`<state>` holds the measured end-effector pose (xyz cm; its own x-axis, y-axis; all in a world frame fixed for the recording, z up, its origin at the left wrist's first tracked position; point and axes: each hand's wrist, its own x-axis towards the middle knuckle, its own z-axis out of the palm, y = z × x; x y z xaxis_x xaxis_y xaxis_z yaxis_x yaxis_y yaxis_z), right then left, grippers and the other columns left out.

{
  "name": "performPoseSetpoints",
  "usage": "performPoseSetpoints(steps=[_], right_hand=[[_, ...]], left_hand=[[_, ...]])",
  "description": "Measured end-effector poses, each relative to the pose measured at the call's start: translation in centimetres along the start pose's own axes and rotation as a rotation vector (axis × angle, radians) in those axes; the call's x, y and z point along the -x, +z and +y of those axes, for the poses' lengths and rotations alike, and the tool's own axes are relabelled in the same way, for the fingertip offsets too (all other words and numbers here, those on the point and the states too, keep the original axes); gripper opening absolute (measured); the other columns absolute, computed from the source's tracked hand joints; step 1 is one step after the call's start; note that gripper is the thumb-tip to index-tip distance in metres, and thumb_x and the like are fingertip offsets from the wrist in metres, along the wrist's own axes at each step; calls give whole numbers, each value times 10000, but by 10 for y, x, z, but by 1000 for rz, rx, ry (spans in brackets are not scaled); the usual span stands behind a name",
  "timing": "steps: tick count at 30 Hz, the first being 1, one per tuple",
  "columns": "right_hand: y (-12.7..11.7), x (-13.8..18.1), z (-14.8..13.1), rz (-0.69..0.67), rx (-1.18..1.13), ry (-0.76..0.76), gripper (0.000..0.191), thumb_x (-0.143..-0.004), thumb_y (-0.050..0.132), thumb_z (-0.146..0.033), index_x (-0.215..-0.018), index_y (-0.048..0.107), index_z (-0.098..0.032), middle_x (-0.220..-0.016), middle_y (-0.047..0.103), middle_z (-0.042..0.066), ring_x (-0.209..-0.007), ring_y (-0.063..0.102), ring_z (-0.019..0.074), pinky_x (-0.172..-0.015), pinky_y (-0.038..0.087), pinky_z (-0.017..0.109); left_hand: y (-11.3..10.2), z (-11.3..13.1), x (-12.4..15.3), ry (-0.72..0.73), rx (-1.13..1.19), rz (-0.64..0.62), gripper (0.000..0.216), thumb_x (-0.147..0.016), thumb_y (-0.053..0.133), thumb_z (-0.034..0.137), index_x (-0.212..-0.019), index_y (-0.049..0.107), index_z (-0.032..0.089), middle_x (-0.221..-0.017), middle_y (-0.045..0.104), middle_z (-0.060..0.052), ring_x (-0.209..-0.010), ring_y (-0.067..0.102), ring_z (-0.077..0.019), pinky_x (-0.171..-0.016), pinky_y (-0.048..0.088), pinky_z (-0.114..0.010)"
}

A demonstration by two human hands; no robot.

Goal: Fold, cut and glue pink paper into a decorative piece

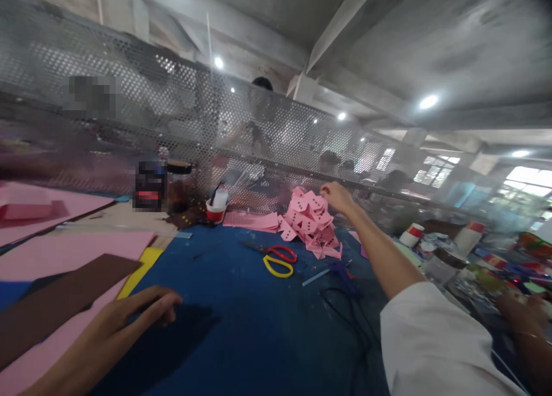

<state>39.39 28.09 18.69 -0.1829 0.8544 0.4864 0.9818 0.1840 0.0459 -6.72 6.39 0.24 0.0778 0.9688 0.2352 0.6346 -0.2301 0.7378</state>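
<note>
My right hand reaches far across the blue table to the top of a heap of pink cut foam pieces with punched holes. Its fingers are closed at the top of the heap, and what they pinch is not clear. My left hand lies near the front left, fingers stretched out flat on the blue surface beside a brown sheet and pink sheets. It holds nothing.
Red-handled scissors and yellow-handled scissors lie before the heap. A red cup, dark jars and a perforated metal screen stand behind. Another person's hand rests among cluttered cups and scraps at right. A black cable crosses the table.
</note>
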Motion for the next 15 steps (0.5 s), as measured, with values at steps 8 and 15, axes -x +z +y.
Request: performPoseSetpoints(steps=[8, 15], right_hand=[[-52, 54, -70, 154, -263, -149, 237, -986, 506, -362, -1073, 696, -250, -1061, 698, 75, -970, 628, 221, -911, 476, 396], [-43, 186, -194, -423, -547, -772, 135, -977, 594, -261, -1057, 700, -239, -1040, 725, 40, -974, 662, 199, -848, 477, 324]], left_hand=[[-9, 33, 9, -2, 85, -73, 355, -938, 531, 495, -912, 726, 199, -840, 747, 3, -813, 677, -183, -795, 499, -262], [-5, 21, 7, 54, 114, -27, 351, -925, 563, 506, -903, 717, 191, -807, 737, -8, -766, 668, -167, -754, 499, -266]])
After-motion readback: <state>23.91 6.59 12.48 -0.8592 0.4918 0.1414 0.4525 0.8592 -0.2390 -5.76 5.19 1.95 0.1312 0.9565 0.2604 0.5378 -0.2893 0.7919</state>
